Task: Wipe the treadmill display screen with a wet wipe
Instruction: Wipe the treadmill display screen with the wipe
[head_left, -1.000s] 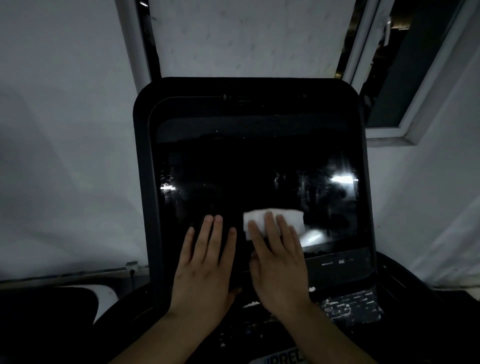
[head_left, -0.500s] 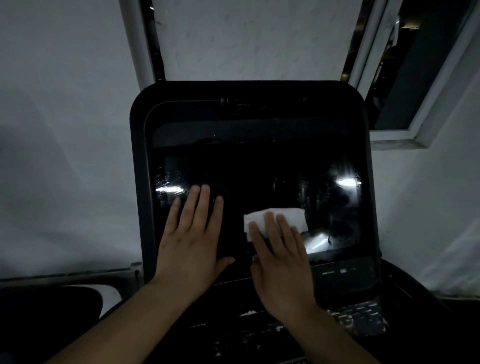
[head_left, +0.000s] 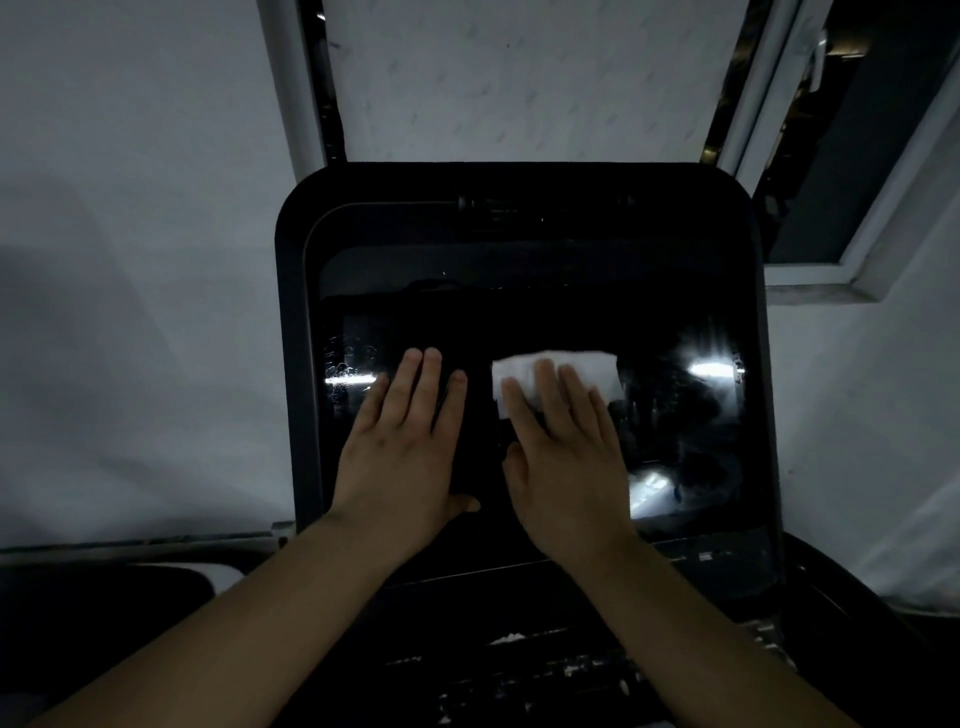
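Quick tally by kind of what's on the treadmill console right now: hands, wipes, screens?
Hands: 2, left hand flat on the glass, right hand pressing the wipe
Wet wipes: 1, white wet wipe under the right fingers
Display screens: 1, dark display screen
Total: 4

wall (head_left: 130, 260): pale, dim | window (head_left: 852, 156): upper right, white frame, open, dark outside | light: low

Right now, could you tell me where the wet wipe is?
In the head view, the wet wipe lies flat on the display screen, right of centre, pinned under the right hand, with the left hand beside it.
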